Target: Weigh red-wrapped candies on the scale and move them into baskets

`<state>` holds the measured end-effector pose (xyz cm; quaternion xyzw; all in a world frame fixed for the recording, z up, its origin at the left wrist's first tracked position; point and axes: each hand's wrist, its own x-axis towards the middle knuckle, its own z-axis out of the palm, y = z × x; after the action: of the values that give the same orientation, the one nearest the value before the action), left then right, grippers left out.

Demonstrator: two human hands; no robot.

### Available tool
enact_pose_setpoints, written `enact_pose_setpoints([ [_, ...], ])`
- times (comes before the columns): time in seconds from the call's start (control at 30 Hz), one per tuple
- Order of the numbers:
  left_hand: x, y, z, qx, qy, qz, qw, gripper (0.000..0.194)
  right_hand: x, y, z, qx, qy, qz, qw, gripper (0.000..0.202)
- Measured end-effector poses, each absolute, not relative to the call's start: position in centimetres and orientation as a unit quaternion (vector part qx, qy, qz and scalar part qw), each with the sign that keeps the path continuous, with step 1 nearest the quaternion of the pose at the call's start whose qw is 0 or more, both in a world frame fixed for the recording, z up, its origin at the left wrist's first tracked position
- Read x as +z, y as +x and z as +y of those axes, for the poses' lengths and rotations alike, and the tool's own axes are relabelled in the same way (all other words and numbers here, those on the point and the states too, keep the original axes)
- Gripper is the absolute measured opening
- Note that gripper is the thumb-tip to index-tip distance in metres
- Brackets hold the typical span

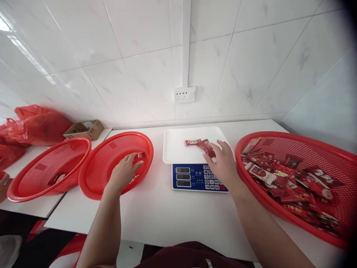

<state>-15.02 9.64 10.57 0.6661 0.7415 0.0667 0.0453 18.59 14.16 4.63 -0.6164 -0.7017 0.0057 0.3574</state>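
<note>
My left hand (122,172) is over the middle red basket (118,143), fingers apart, holding nothing. Just beyond its fingertips, a small red-and-white packet (140,155) shows in the basket. My right hand (223,160) reaches over the white tray (175,152) of a blue digital scale (199,178), thumb and fingers spread. Its fingertips are beside a dark red packet (205,146) lying on the tray, and seem to touch its right edge. A slim red-and-white stick packet (192,142) lies against that packet's left end. The hand hides some of the keypad.
On the right, a large red basket (331,149) holds many assorted red packets (290,182). Another red basket (30,180) at left has a few packets inside. Behind it are a cardboard box (95,130) and red plastic bags (41,124). Another person's hand (3,181) shows at the left edge.
</note>
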Motion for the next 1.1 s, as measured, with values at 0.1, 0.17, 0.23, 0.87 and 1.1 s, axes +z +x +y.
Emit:
enact_pose_setpoints([
  [0.1, 10.1, -13.5, 8.0, 0.083, 0.694, 0.713, 0.059, 0.051, 5.0, 18.3, 17.4, 0.071, -0.656, -0.690, 0.299, 0.043],
  [0.17, 9.7, -12.5, 6.9, 0.071, 0.715, 0.692, 0.074, 0.051, 4.9, 18.1, 18.6, 0.104, -0.649, -0.690, 0.305, 0.041],
  [0.23, 9.0, -11.7, 6.1, 0.056, 0.725, 0.683, 0.072, 0.050, 4.9, 17.9, 19.1, 0.114, -0.631, -0.695, 0.325, 0.039],
  [0.87, 7.5, -11.2, 6.4, 0.067, 0.760, 0.646, 0.029, 0.043, 10.3, 9.9, 20.1, 0.185, -0.469, -0.834, 0.224, 0.044],
  [1.1, 7.8, -11.1, 6.2, 0.060, 0.760, 0.646, 0.032, 0.042, 9.2, 15.0, 21.4, 0.097, -0.572, -0.799, 0.156, 0.023],
])
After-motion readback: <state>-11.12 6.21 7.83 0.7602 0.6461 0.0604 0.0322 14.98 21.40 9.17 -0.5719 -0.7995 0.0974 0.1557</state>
